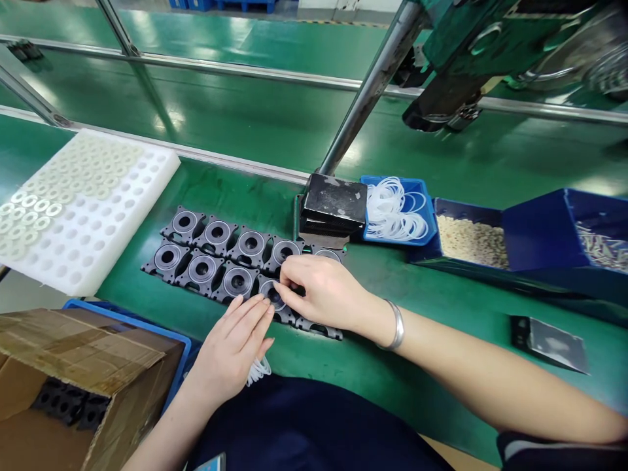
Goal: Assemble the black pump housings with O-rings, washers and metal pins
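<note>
Cardboard box [73,340] with dark parts inside is stood open at the near left. A bunch of thin white rings [258,371] is partly covered by the left hand [233,350], whose fingers are stretched out close together; whether the bunch is gripped cannot be told. By its fingertips, the fourth from the left in the near row of black square housings [237,281] is met; two rows are laid out on the green bench [385,275]. At that same housing the right hand [321,291] is curled, thumb and forefinger brought close; anything pinched there is hidden. Farther off, washers [36,203] are seated in a white foam tray [132,203] at left, and loose white rings [392,212] are heaped in a blue bin [432,229] at right.
</note>
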A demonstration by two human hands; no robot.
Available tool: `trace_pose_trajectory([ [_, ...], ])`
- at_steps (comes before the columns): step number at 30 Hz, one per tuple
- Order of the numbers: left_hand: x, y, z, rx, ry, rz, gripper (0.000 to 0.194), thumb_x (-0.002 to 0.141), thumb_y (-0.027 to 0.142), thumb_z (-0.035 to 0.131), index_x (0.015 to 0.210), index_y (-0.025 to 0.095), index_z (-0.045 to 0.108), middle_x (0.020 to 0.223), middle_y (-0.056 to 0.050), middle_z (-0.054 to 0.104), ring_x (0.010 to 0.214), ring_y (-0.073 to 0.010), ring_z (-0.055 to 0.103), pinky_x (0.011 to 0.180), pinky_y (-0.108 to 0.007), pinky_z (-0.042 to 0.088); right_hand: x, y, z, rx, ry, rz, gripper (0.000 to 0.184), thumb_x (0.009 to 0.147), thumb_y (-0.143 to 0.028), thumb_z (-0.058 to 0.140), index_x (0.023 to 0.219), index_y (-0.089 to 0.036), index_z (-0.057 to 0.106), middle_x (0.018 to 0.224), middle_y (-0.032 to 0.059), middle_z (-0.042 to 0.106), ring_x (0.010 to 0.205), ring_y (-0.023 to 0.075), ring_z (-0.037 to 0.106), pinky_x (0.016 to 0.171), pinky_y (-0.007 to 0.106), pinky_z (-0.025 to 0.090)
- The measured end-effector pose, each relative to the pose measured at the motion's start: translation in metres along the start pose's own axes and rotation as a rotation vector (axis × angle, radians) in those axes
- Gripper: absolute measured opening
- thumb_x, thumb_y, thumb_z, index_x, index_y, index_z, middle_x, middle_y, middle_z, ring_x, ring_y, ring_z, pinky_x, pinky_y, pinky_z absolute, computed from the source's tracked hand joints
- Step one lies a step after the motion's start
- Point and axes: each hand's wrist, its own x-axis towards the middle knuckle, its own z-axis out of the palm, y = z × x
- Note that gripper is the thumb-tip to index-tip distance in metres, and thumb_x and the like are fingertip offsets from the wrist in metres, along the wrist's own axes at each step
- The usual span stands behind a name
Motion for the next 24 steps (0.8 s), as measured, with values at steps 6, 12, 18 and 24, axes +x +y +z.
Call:
trace_pose_trajectory([
  [6, 0.002, 0.0, 0.0, 0.029, -0.025, 0.01, 0.041, 0.093, 0.013, 0.059, 0.133, 0.004, 0.057, 0.133, -0.017, 0.066, 0.134, -0.0267, 0.055, 0.12, -0.046, 0.038, 0.001, 0.001, 0.003, -0.169, 0.033, -0.087, 0.02, 0.098, -0.024, 0.051, 0.083, -0.014, 0.061, 0.077, 0.0052, 0.059, 0.07, 0.0172, 0.051, 0.065, 0.029, 0.039],
  [12, 0.009, 0.004, -0.006, 0.038, -0.033, 0.0, 0.033, 0.094, 0.015, 0.059, 0.126, 0.006, 0.064, 0.13, -0.016, 0.069, 0.13, -0.0298, 0.059, 0.115, -0.05, 0.045, -0.003, 0.012, -0.005, -0.323, -0.108, -0.368, 0.032, 0.102, -0.015, 0.042, 0.127, -0.014, 0.061, 0.095, 0.011, 0.062, 0.08, 0.0203, 0.052, 0.067, 0.032, 0.04],
  [18, 0.01, 0.012, -0.007, 0.067, -0.042, -0.023, 0.033, 0.096, 0.018, 0.058, 0.126, 0.007, 0.064, 0.131, -0.017, 0.068, 0.128, -0.0314, 0.06, 0.11, -0.051, 0.05, 0.003, 0.017, -0.023, -0.485, -0.226, -0.62, 0.036, 0.103, -0.012, 0.039, 0.132, -0.004, 0.057, 0.096, 0.0125, 0.064, 0.078, 0.0215, 0.051, 0.065, 0.036, 0.04],
  [24, 0.004, 0.024, 0.001, 0.077, -0.055, -0.094, 0.04, 0.095, 0.018, 0.059, 0.133, 0.007, 0.059, 0.137, -0.018, 0.063, 0.135, -0.0321, 0.053, 0.116, -0.051, 0.043, 0.014, 0.018, -0.036, -0.464, -0.335, -0.819, 0.03, 0.102, -0.011, 0.039, 0.097, -0.007, 0.068, 0.089, 0.0115, 0.063, 0.072, 0.0195, 0.051, 0.065, 0.035, 0.044],
])
